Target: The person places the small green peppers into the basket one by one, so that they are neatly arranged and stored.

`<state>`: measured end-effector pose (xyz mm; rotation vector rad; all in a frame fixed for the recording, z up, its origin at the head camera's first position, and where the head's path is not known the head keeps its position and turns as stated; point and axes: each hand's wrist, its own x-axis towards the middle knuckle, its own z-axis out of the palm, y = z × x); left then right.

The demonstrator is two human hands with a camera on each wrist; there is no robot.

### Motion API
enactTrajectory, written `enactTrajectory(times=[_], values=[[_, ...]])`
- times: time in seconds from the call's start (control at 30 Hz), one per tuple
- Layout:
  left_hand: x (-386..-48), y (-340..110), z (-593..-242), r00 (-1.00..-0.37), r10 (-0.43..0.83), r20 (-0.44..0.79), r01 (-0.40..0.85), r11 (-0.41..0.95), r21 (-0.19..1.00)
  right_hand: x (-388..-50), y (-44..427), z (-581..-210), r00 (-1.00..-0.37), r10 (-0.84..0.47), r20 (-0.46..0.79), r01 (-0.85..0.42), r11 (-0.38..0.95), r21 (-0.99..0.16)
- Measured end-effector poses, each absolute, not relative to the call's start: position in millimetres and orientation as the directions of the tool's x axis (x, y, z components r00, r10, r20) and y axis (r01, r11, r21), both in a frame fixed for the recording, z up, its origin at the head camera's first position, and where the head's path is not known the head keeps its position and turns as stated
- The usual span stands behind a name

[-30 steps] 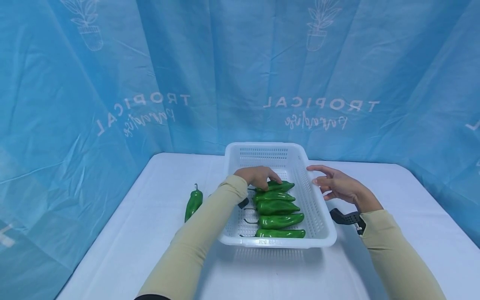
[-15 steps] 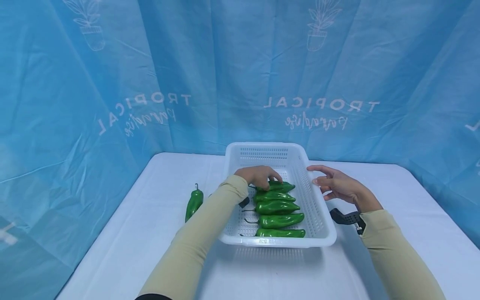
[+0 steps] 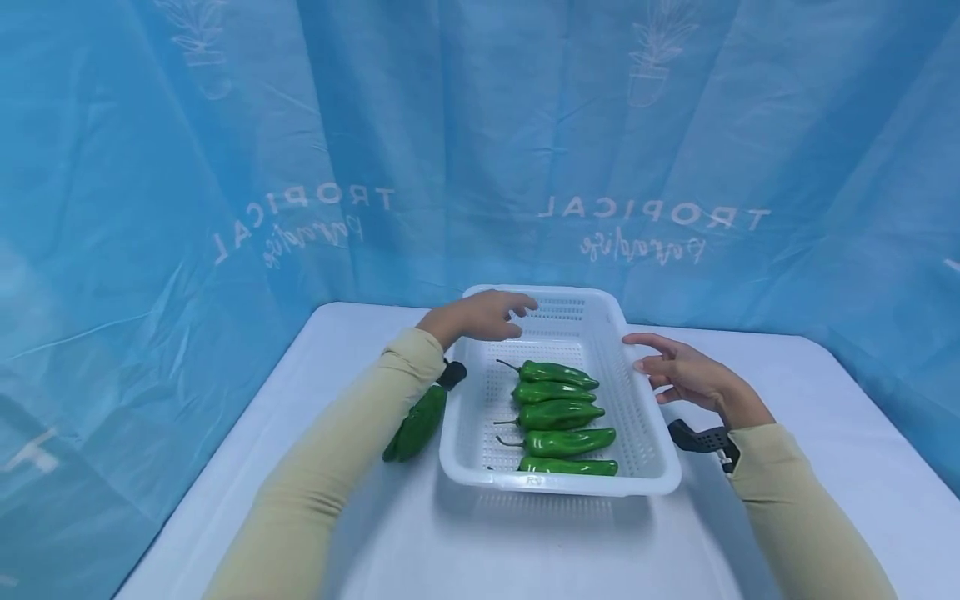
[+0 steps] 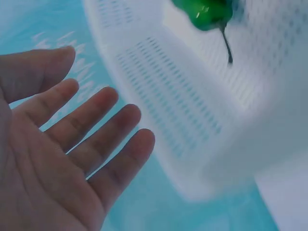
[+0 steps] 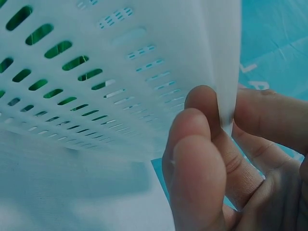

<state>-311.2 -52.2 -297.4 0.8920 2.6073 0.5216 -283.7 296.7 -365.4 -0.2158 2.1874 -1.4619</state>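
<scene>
A white perforated plastic basket (image 3: 561,487) stands on the table. Several green peppers (image 3: 562,415) lie in it in a row, one behind another, stems pointing left. My left hand (image 3: 487,315) hovers over the basket's back left corner, holding nothing; in the left wrist view its fingers (image 4: 101,144) are spread and relaxed, apart from the basket wall. With thumb and fingers on either side of the right rim (image 5: 230,62), my right hand (image 3: 686,372) pinches the basket. More green peppers (image 3: 422,423) lie left of the basket, partly hidden by my left sleeve.
A white cloth covers the table (image 3: 570,550). Blue printed curtains (image 3: 480,150) hang behind it and at both sides, close to its back edge. A dark strap (image 3: 697,437) sits at my right wrist.
My left hand has let go of the rearmost pepper and risen back and left, its fingers now apart. My right hand stays at the rim. The head view has shifted slightly.
</scene>
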Motion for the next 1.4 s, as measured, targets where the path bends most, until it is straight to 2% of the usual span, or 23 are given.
enactTrajectory(times=[0.23,0.47,0.6,0.77,1.2,1.3,1.4], values=[[-282.4,-109.7,-290.1,-0.769,0.637,-0.042,0.565,0.71,0.422,-283.8,297.1,-366.1,-0.861,-0.404,-0.308,0.138,0.397,-0.907],[-253.9,-155.4,-308.0,-0.807,0.589,0.045,0.562,0.742,0.366,-283.4,297.3,-366.4,-0.857,-0.415,-0.304,0.137,0.387,-0.912],[-237.0,-176.0,-321.1,-0.8,0.592,0.099,0.59,0.745,0.311,-283.3,296.8,-367.6,-0.855,-0.422,-0.302,0.135,0.381,-0.915],[-221.5,-203.5,-340.6,-0.769,0.631,0.101,0.629,0.72,0.294,-284.2,296.2,-367.4,-0.855,-0.426,-0.295,0.121,0.389,-0.913],[-204.9,-221.4,-360.4,-0.782,0.621,0.053,0.602,0.731,0.323,-283.0,295.6,-363.1,-0.858,-0.42,-0.297,0.126,0.388,-0.913],[-204.2,-222.1,-366.0,-0.778,0.626,0.062,0.614,0.735,0.288,-282.4,295.4,-363.4,-0.856,-0.422,-0.298,0.128,0.387,-0.913],[-204.8,-221.5,-372.4,-0.758,0.647,0.078,0.648,0.736,0.195,-281.7,295.7,-364.6,-0.857,-0.416,-0.303,0.135,0.387,-0.912]])
